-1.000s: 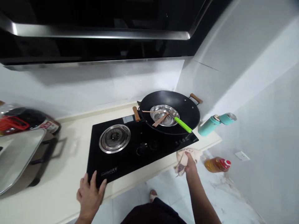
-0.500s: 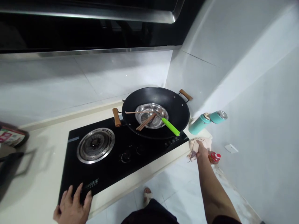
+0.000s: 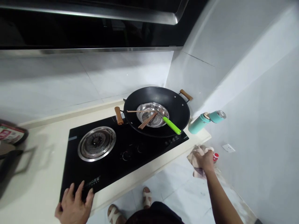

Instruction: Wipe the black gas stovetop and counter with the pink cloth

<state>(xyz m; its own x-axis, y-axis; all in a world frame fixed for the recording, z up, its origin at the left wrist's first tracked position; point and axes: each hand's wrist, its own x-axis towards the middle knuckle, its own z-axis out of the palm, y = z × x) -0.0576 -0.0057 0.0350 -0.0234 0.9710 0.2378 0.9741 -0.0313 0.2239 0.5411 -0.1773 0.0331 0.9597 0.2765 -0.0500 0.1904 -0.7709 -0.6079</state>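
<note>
My right hand [image 3: 205, 159] grips a pale pinkish cloth [image 3: 195, 157], which hangs just off the counter's right front edge. Fingers spread, my left hand [image 3: 76, 203] rests flat on the front left corner of the black gas stove [image 3: 105, 174]. On the stove's right side stands a black wok [image 3: 154, 93] with wooden handles. Inside the wok lies a steel bowl [image 3: 140, 116], with several wooden chopsticks [image 3: 148, 121] and a green-handled utensil [image 3: 172, 125] across it; the utensil's far end is hard to make out.
A teal thermos [image 3: 198, 123] stands at the counter's right end by the wall. Below, a red-capped bottle [image 3: 215, 157] shows beside the cloth. A dark range hood [image 3: 93, 31] overhangs the stove. A labelled jar [image 3: 11, 135] and a dark pot [image 3: 9, 161] sit at the left edge.
My right hand has drawn the cloth off the counter corner, toward me and downward, and the cloth now hangs bunched. My left hand stays on the stove corner. More of my feet shows.
</note>
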